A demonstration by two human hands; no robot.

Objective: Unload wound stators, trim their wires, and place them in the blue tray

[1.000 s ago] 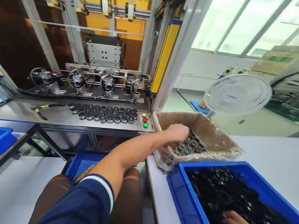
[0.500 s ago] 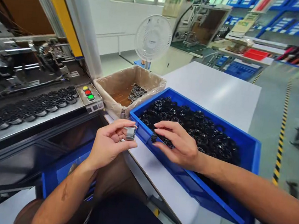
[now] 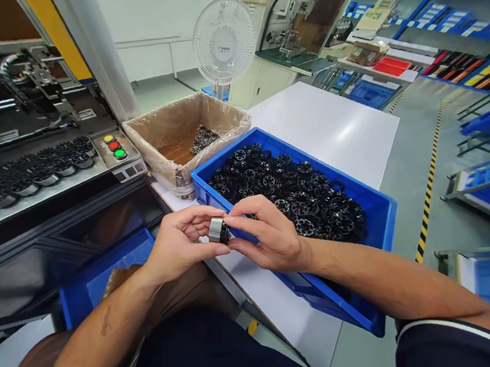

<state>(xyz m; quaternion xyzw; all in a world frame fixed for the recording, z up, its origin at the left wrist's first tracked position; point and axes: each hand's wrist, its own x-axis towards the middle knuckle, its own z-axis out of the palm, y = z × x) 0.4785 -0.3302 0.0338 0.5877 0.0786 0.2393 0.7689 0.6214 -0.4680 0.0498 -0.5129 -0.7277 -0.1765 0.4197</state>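
Between thumb and fingers, my left hand (image 3: 184, 235) grips a silver metal ring (image 3: 215, 229). My right hand (image 3: 266, 232) pinches a small black part (image 3: 224, 234), which sits against the ring's right side. Both hands meet in front of a blue bin (image 3: 387, 222) heaped with black round parts (image 3: 309, 196). A lined carton (image 3: 168, 123) with some black and silver parts (image 3: 204, 139) inside stands beyond the bin's left end.
On the left, a machine carries rows of ringed black parts (image 3: 31, 173) and a panel with three buttons (image 3: 114, 146). A white table (image 3: 330, 119) supports the bin. A fan (image 3: 225, 41) stands behind the carton. Another blue bin (image 3: 98, 285) is low at left.
My right hand has moved left and brought the black part against the silver ring. The head view has shifted, so the surroundings appear further left and higher.
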